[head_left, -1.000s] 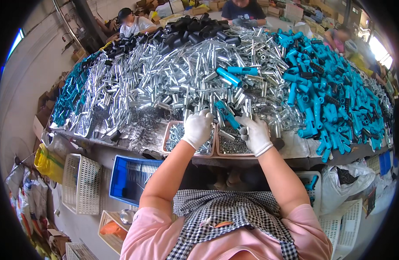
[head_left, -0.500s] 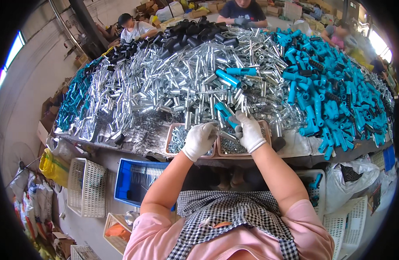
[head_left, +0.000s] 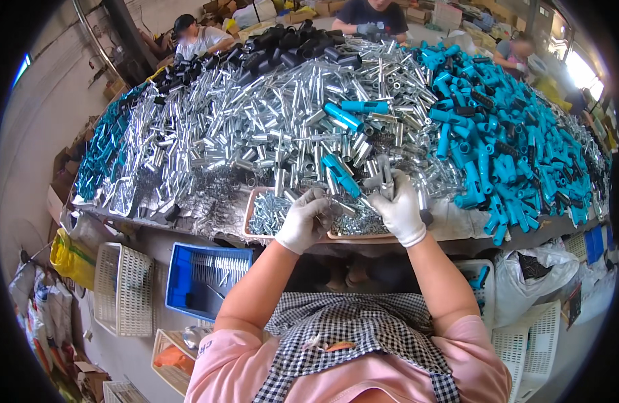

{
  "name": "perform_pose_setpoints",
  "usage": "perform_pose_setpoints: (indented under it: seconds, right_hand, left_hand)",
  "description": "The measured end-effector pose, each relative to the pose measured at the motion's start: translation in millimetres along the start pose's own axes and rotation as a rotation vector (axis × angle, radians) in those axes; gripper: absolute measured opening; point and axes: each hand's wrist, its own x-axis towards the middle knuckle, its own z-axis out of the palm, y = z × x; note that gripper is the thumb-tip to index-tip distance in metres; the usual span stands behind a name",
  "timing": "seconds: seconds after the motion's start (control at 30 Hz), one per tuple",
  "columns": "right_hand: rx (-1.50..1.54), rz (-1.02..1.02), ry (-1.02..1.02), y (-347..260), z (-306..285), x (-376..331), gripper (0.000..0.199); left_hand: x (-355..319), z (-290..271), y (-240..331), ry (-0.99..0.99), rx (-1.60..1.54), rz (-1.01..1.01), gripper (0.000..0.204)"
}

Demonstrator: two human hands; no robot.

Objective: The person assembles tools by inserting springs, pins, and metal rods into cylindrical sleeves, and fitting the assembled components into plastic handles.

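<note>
Both my hands wear white gloves with grey fingertips and are held over two small trays at the table's near edge. My left hand (head_left: 302, 223) is curled with thumb and fingers pinched together; whatever lies between them is too small to make out. My right hand (head_left: 399, 209) is closed beside a slim silver metal piece, and its fingers hide what it grips. A teal plastic handle-shaped part (head_left: 341, 176) lies between and just beyond my hands. The left tray (head_left: 247, 216) contains small silver screws or pins. The right tray (head_left: 363, 236) contains small metal bits, partly covered by my hands.
Silver metal tubes (head_left: 208, 114) are heaped across the table, with black sleeves (head_left: 289, 50) behind and teal parts (head_left: 511, 148) at right. Below the table stand a blue crate (head_left: 177, 305), white baskets (head_left: 124, 289) and a white sack (head_left: 534, 279). Several people sit beyond.
My right hand has moved away from the teal part, slightly right, with its fingers raised. My left hand has shifted a little, its fingers more curled. The whole view has turned slightly.
</note>
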Motion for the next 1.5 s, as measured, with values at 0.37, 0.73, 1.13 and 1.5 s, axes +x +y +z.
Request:
perform_pose_setpoints:
  seconds: [0.37,0.73,1.13,1.5]
  right_hand:
    - [-0.55,-1.013,-0.088,-12,-15,-22,0.027]
    - [-0.048,-0.088,-0.168,6,-20,-65,0.047]
    - [0.549,0.601,-0.189,3,-24,-81,0.043]
    - [-0.523,-0.881,-0.212,-21,-35,-76,0.025]
  left_hand:
    - [-26,0,-13,-0.348,-0.14,-0.337,0.047]
    - [-51,15,-11,-0.277,1.171,0.281,0.028]
    - [-66,23,-20,-0.157,1.662,0.826,0.036]
    - [-60,2,-24,-0.451,0.551,-0.421,0.044]
